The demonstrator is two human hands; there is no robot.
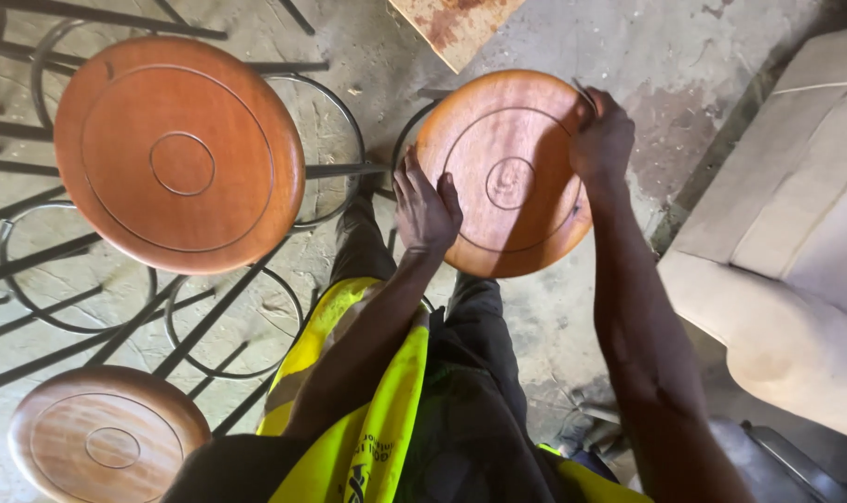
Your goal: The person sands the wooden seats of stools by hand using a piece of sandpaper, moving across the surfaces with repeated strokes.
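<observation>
Concrete floor [572,56], stool seat [507,172], right hand [602,140] tool hidden

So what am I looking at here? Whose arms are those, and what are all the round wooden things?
This is one picture from a camera worn on a person's head, looking down at their own arms. There is no machine. The left hand lies flat on the edge of a round wooden stool seat. The right hand grips the seat's far rim, closed around a thin tool I cannot make out. Two more stools with similar seats stand to the left, among bare metal frames on a concrete floor. A pale armchair sits on the right.
</observation>
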